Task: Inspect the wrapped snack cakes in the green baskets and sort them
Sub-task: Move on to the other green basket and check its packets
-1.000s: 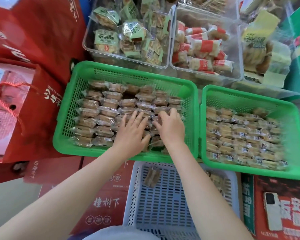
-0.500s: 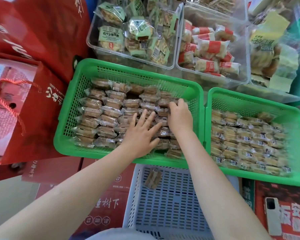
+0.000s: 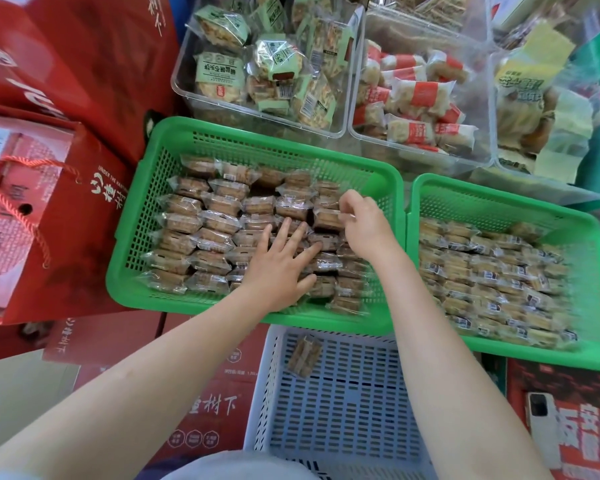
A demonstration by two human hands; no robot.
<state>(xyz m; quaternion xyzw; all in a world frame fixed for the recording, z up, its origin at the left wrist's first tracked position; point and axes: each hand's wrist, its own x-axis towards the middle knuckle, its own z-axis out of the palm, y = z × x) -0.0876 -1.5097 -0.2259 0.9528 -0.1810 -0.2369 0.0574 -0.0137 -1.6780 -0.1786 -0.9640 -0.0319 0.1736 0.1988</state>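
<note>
Two green baskets sit side by side. The left green basket (image 3: 257, 140) holds rows of clear-wrapped brown snack cakes (image 3: 219, 221). The right green basket (image 3: 499, 197) holds several paler wrapped cakes (image 3: 492, 271). My left hand (image 3: 281, 268) lies flat, fingers spread, on the cakes in the left basket's near right part. My right hand (image 3: 364, 223) is further back in the same basket, fingertips pinching the wrapper of one cake (image 3: 326, 218). A single wrapped cake (image 3: 303, 356) lies in the pale blue basket (image 3: 343, 410) in front.
Clear bins behind hold green-labelled snacks (image 3: 267, 67), red-labelled snacks (image 3: 416, 102) and yellow-labelled snacks (image 3: 534, 88). Red gift bags and boxes (image 3: 49, 202) crowd the left side. A white phone (image 3: 542, 431) rests on a red box at the lower right.
My right hand has moved further back and right in the left basket and pinched a cake there. My left hand has stayed flat on the cakes, shifting slightly.
</note>
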